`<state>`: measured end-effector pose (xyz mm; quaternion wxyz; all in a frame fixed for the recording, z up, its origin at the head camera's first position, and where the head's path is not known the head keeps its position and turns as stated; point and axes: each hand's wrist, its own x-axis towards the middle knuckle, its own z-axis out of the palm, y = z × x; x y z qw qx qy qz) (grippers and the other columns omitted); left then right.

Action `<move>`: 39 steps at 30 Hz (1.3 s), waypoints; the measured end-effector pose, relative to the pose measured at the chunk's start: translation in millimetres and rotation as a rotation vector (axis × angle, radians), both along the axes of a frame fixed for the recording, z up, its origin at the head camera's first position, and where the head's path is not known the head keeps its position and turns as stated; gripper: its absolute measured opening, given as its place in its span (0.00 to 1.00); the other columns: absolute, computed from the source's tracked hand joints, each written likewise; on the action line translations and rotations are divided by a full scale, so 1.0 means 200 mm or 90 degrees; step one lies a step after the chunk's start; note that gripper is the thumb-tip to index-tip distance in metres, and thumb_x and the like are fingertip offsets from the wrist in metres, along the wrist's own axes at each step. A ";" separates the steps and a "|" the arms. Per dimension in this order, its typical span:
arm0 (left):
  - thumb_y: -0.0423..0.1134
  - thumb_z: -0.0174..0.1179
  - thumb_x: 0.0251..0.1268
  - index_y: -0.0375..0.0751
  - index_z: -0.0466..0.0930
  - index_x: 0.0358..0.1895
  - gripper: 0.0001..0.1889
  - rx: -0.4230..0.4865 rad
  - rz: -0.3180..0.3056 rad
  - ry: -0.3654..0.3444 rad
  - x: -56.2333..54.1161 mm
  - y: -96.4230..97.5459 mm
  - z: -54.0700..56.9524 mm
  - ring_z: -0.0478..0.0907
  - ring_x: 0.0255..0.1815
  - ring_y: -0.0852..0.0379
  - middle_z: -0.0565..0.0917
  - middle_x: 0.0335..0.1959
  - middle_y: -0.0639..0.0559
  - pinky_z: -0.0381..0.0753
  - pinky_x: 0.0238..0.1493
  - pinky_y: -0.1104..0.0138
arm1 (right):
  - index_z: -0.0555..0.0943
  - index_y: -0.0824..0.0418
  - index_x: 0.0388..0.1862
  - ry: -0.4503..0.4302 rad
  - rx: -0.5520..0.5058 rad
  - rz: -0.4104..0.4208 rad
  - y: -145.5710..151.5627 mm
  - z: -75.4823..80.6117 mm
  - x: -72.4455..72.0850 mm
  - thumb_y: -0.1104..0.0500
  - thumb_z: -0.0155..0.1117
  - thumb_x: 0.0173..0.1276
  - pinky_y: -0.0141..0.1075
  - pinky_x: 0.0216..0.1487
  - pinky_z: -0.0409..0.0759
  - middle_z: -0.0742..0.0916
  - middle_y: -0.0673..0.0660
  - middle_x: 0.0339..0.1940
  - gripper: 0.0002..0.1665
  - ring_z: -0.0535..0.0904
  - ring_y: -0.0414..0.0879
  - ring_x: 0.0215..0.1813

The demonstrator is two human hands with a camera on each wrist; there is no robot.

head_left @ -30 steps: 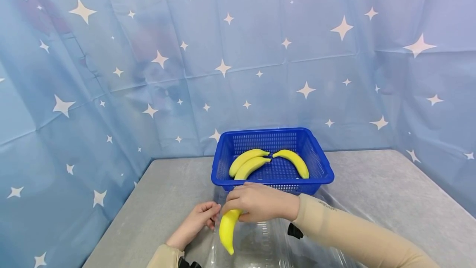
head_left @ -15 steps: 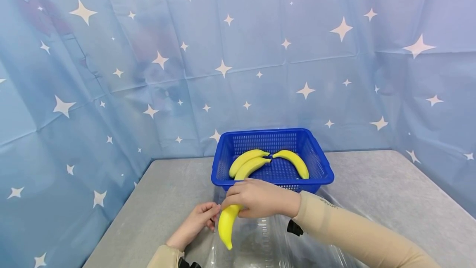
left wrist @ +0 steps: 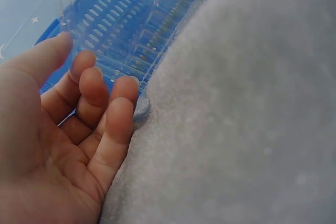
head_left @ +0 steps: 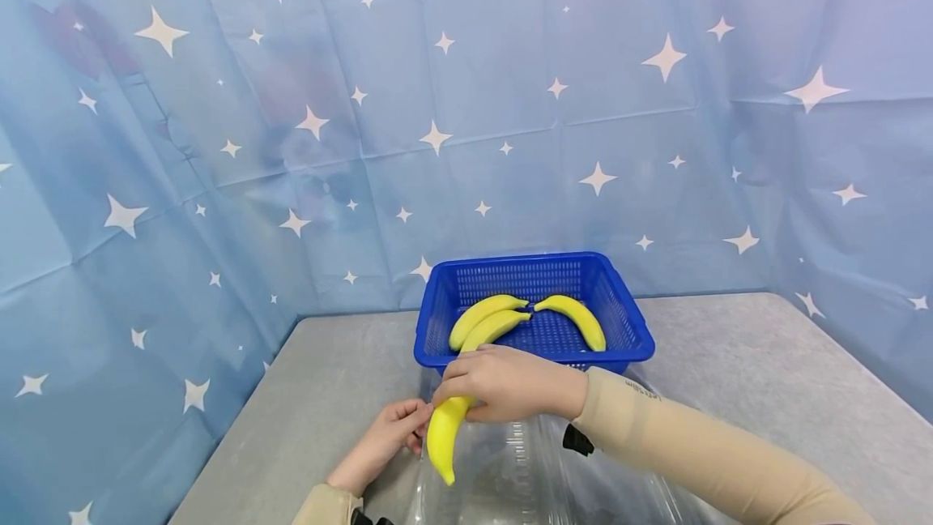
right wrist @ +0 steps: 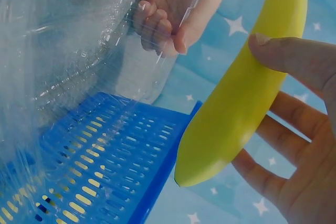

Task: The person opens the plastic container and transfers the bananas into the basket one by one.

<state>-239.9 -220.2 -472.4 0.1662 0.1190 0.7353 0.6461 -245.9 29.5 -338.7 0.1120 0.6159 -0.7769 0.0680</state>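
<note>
My right hand (head_left: 503, 386) holds a yellow banana (head_left: 446, 440) by its upper part, the other end hanging down. In the right wrist view the thumb lies on one side of the banana (right wrist: 233, 95) and the fingers on the other. Under it spreads what looks like a clear plastic bag (head_left: 484, 476), creased and shiny. Just left of the banana, my left hand (head_left: 389, 436) pinches the bag's edge between thumb and fingers. Its lower fingers (left wrist: 121, 119) are curled close to the grey tabletop in the left wrist view.
Behind the hands stands a blue slotted basket (head_left: 632, 322) with one banana (head_left: 574, 316) on the right and two on the left, partly hidden by its front wall. Grey tabletop (head_left: 321, 371) lies around it. A blue star-patterned curtain (head_left: 394, 177) rises behind the table.
My right hand has risen slightly toward the basket with the banana, whose lower tip sits a bit higher. The left hand has stayed almost where it was.
</note>
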 end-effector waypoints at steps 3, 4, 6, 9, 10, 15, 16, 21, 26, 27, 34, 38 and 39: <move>0.49 0.53 0.74 0.43 0.77 0.31 0.16 0.001 0.002 0.002 0.00 0.00 0.00 0.72 0.22 0.60 0.77 0.25 0.54 0.77 0.25 0.70 | 0.82 0.45 0.52 0.010 -0.001 -0.003 0.00 0.01 0.00 0.54 0.70 0.64 0.26 0.40 0.70 0.82 0.41 0.41 0.17 0.73 0.34 0.40; 0.49 0.53 0.74 0.42 0.77 0.31 0.16 0.001 0.002 0.003 0.00 0.00 0.00 0.72 0.22 0.60 0.77 0.25 0.54 0.77 0.25 0.70 | 0.82 0.45 0.52 0.012 -0.002 -0.004 0.00 0.02 0.00 0.54 0.70 0.64 0.27 0.40 0.71 0.82 0.41 0.41 0.17 0.74 0.34 0.41; 0.49 0.53 0.74 0.42 0.77 0.31 0.16 0.002 0.002 0.004 0.00 0.00 0.00 0.72 0.22 0.60 0.78 0.25 0.54 0.77 0.25 0.71 | 0.82 0.46 0.52 0.015 -0.002 -0.004 0.00 0.03 0.00 0.54 0.69 0.64 0.27 0.41 0.72 0.82 0.41 0.42 0.16 0.75 0.34 0.41; 0.48 0.53 0.74 0.42 0.77 0.31 0.15 0.001 0.002 0.002 0.00 0.00 0.00 0.72 0.22 0.61 0.77 0.25 0.54 0.77 0.25 0.71 | 0.82 0.46 0.52 0.011 0.000 -0.007 0.00 0.04 0.00 0.54 0.69 0.65 0.28 0.42 0.73 0.83 0.42 0.43 0.16 0.76 0.35 0.43; 0.48 0.53 0.74 0.42 0.77 0.31 0.15 0.000 0.002 0.003 0.00 0.00 -0.01 0.72 0.22 0.61 0.77 0.25 0.54 0.77 0.25 0.71 | 0.82 0.47 0.52 0.010 0.001 -0.007 0.00 0.04 -0.01 0.54 0.69 0.65 0.28 0.42 0.73 0.83 0.42 0.43 0.16 0.76 0.36 0.43; 0.48 0.54 0.73 0.43 0.77 0.30 0.15 0.000 0.004 0.009 -0.01 0.00 -0.01 0.72 0.22 0.61 0.76 0.25 0.54 0.77 0.25 0.71 | 0.82 0.47 0.52 0.013 -0.002 -0.008 0.00 0.06 -0.01 0.54 0.70 0.64 0.28 0.41 0.72 0.83 0.42 0.43 0.17 0.75 0.35 0.42; 0.48 0.54 0.73 0.43 0.76 0.30 0.15 0.000 0.005 0.011 -0.01 0.00 -0.01 0.72 0.21 0.61 0.76 0.25 0.54 0.77 0.25 0.71 | 0.82 0.47 0.52 0.014 -0.002 -0.009 0.00 0.06 -0.01 0.54 0.70 0.64 0.27 0.41 0.72 0.83 0.42 0.43 0.17 0.75 0.35 0.42; 0.48 0.55 0.73 0.43 0.76 0.29 0.15 0.006 0.001 0.012 -0.01 0.00 0.00 0.72 0.20 0.61 0.76 0.24 0.54 0.78 0.25 0.70 | 0.82 0.47 0.52 0.022 -0.008 -0.013 0.01 0.08 -0.02 0.53 0.71 0.63 0.28 0.42 0.72 0.83 0.42 0.44 0.18 0.76 0.36 0.43; 0.46 0.56 0.72 0.34 0.74 0.29 0.18 0.007 0.005 0.010 0.00 0.00 0.00 0.71 0.19 0.61 0.75 0.24 0.53 0.78 0.25 0.70 | 0.82 0.47 0.52 0.031 -0.017 -0.020 0.02 0.11 -0.03 0.53 0.71 0.63 0.32 0.44 0.74 0.83 0.43 0.43 0.18 0.77 0.37 0.45; 0.46 0.56 0.72 0.30 0.72 0.30 0.20 0.005 0.008 0.008 0.00 0.00 0.01 0.71 0.19 0.61 0.75 0.24 0.53 0.77 0.25 0.70 | 0.82 0.47 0.52 0.032 -0.015 -0.022 0.02 0.11 -0.03 0.54 0.71 0.63 0.32 0.45 0.75 0.83 0.43 0.43 0.18 0.77 0.37 0.45; 0.45 0.56 0.72 0.18 0.68 0.36 0.25 -0.001 0.013 0.017 0.00 0.00 0.00 0.71 0.19 0.62 0.74 0.24 0.54 0.77 0.24 0.71 | 0.82 0.47 0.53 0.031 -0.007 -0.043 0.03 0.13 -0.04 0.56 0.71 0.62 0.34 0.47 0.76 0.83 0.43 0.43 0.19 0.78 0.38 0.47; 0.45 0.54 0.73 0.17 0.69 0.37 0.25 0.002 0.007 0.025 0.00 0.01 0.00 0.71 0.19 0.62 0.74 0.24 0.54 0.77 0.24 0.71 | 0.82 0.48 0.53 0.035 -0.017 -0.048 0.04 0.13 -0.05 0.57 0.71 0.62 0.35 0.49 0.77 0.83 0.44 0.44 0.20 0.78 0.39 0.49; 0.45 0.54 0.73 0.17 0.69 0.37 0.25 0.003 0.006 0.025 0.00 0.01 0.00 0.71 0.20 0.62 0.74 0.24 0.54 0.77 0.24 0.72 | 0.82 0.48 0.54 0.034 -0.018 -0.050 0.04 0.14 -0.06 0.57 0.71 0.62 0.35 0.50 0.77 0.83 0.44 0.45 0.20 0.78 0.39 0.50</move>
